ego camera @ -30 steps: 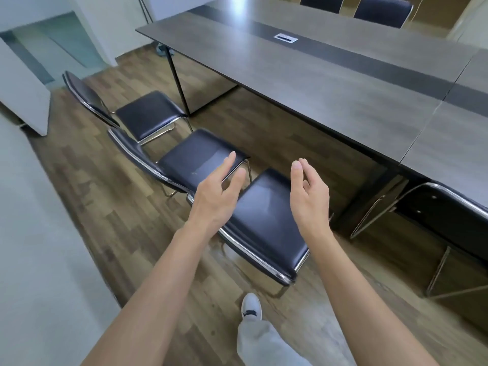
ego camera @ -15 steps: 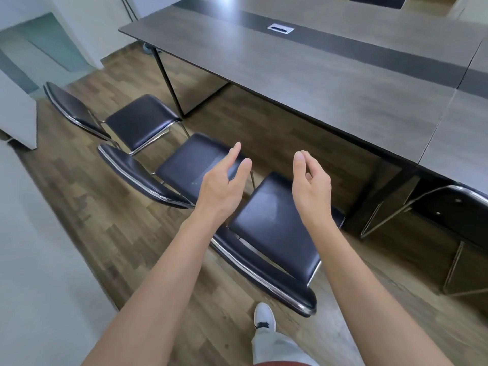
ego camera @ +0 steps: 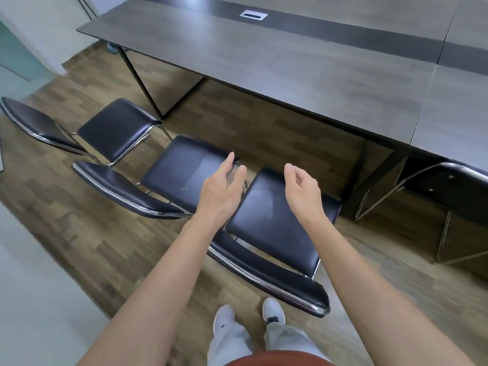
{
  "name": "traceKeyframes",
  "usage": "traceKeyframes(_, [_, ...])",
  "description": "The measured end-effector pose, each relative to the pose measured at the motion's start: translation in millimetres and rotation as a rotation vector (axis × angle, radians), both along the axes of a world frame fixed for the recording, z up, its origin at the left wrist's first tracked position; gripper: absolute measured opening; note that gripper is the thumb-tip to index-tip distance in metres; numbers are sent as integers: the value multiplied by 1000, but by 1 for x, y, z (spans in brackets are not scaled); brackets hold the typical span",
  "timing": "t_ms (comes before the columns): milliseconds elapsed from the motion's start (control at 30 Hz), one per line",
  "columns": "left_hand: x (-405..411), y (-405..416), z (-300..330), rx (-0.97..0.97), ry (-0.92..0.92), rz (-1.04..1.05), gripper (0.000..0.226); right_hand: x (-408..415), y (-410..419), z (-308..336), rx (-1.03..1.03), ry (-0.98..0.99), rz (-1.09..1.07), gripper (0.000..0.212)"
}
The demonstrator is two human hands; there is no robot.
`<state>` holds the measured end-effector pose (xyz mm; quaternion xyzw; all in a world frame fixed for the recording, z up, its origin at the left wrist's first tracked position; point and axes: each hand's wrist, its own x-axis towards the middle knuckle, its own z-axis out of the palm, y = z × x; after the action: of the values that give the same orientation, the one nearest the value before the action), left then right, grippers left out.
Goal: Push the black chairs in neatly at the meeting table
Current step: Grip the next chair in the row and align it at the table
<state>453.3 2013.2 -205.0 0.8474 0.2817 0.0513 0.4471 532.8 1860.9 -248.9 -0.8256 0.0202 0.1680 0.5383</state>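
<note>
Three black chairs with chrome frames stand out on the wood floor, away from the grey meeting table [ego camera: 303, 64]. The nearest chair [ego camera: 272, 228] is right in front of me, its backrest close to my feet. A middle chair [ego camera: 182, 173] and a far left chair [ego camera: 118, 125] stand to its left. My left hand [ego camera: 221, 191] hovers over the nearest chair's seat with its fingers nearly straight. Further right, my right hand [ego camera: 301, 188] hangs over the same seat, fingers loosely curled. Neither hand touches anything.
A fourth black chair [ego camera: 454, 186] sits tucked under the table at the right. Black table legs [ego camera: 140, 83] slant to the floor behind the far left chair. A pale wall runs along the left. My shoes [ego camera: 273, 311] stand just behind the nearest chair.
I have stepped closer, and the view has tilted down. Both hands stay raised over the nearest chair, and my right hand's fingers have curled a little more.
</note>
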Motion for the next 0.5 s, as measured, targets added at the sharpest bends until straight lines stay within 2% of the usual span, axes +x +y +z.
traceKeyframes(133, [4, 5, -16, -43, 110, -85, 51, -1, 4, -20, -177, 67, 55, 36])
traceKeyframes(200, [4, 10, -28, -31, 164, -144, 46, -4, 5, -24, -242, 63, 75, 41])
traceKeyframes(300, [3, 21, -52, -64, 267, -215, 55, -11, 1, -28, -298, 61, 33, 47])
traceKeyframes(500, [-15, 48, -101, -82, 467, -378, 57, -38, -9, -54, -427, 178, -52, 45])
